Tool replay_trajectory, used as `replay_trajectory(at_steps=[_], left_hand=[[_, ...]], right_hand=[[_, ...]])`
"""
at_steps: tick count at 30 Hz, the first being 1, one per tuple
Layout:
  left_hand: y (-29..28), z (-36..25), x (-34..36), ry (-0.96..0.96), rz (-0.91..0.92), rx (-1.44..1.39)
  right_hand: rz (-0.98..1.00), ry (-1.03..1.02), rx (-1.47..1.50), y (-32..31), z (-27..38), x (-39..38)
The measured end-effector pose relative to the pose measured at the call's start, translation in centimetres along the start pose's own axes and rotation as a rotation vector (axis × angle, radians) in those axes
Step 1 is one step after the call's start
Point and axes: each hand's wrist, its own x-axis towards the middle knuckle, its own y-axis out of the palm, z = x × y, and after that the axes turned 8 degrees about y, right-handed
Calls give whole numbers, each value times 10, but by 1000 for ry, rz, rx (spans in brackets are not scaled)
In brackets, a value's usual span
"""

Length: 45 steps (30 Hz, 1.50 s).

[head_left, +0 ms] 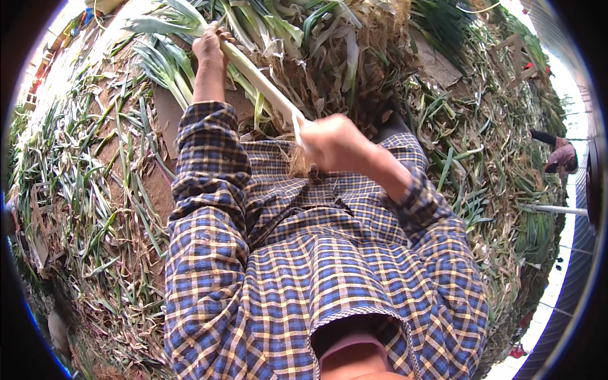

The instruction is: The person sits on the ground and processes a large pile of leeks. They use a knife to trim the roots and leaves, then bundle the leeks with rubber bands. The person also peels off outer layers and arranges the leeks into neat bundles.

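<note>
A long leek slants across in front of me, its green leaves at the upper left and its pale shank running down to my lap. My left hand is closed around it where the leaves begin. Near the root end, my right hand is closed against the white shank, its fingers smeared by motion and partly hidden. A thin white strip of leek skin shows beside those fingers. Below them hang the brown, stringy roots, over the checked cloth on my lap.
Ahead lies a heap of leeks with dry leaves and roots. More leeks lie beside my left forearm, and dark green ones at the far right. Leaf scraps litter the ground. Another person is at the right edge.
</note>
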Motion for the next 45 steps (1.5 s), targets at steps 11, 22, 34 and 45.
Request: replay_trajectory(at_steps=[11, 22, 34, 45], left_hand=[[-51, -50, 29, 223, -21, -90], [-133, -51, 69, 298, -179, 490], [-237, 1, 111, 276, -7, 1497], [-134, 43, 71, -355, 259, 1131]], right_hand=[[-342, 787, -949, -55, -216, -152], [272, 1089, -567, -25, -241, -68], [220, 727, -297, 252, -179, 183], [608, 756, -104, 220, -206, 194]])
